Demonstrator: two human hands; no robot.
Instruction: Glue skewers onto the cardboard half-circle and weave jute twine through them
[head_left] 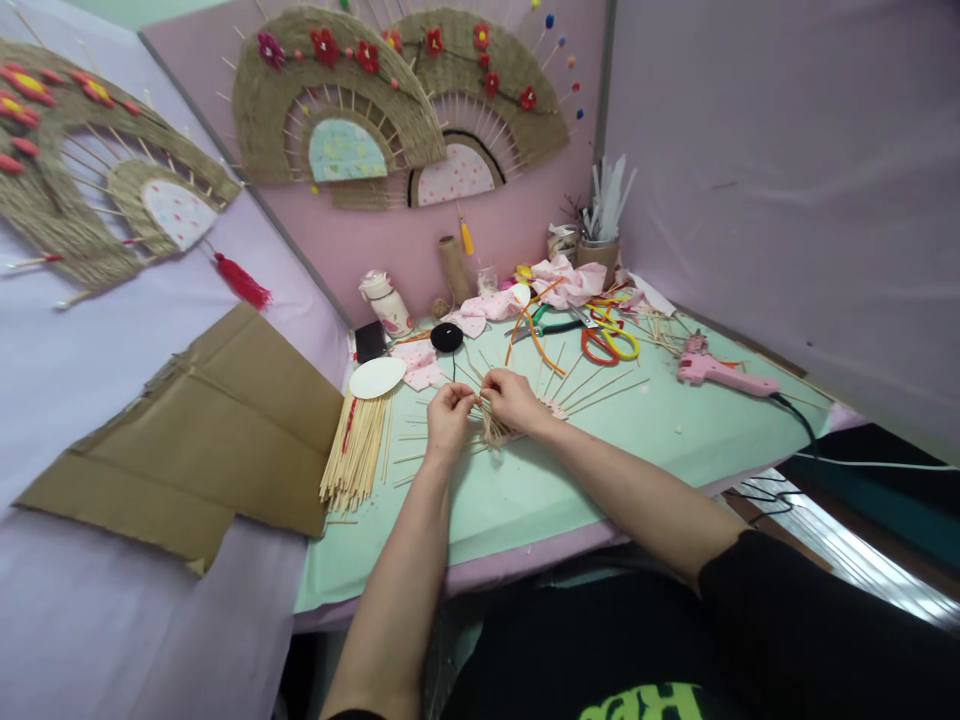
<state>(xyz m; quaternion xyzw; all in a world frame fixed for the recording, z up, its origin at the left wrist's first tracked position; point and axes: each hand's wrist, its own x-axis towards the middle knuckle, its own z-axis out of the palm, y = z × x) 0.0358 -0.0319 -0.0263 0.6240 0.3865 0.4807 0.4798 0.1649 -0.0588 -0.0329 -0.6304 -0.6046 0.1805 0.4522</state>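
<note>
On the table in front of me lies a half-round fan frame of thin sticks [604, 388], its sticks spreading left, right and away from me. Beige twine [495, 430] runs around the sticks close to the centre and hangs in loops below my fingers. My left hand [450, 418] is closed in a pinch at the left of the centre; what its fingertips hold is too small to make out. Touching close beside it, my right hand [514, 402] is closed over the sticks, fingers pinched on the twine. A black yarn ball [447, 338] sits behind, its strand trailing toward the frame.
Bundled sticks [352, 455], a white oval disc [377, 378] and cardboard [195, 440] are on the left. Behind lie scissors [600, 346], pink cloth [568, 281] and a bottle [386, 304]. A pink glue gun [724, 371] is right, its cord over the edge. Finished fans [337, 90] hang above.
</note>
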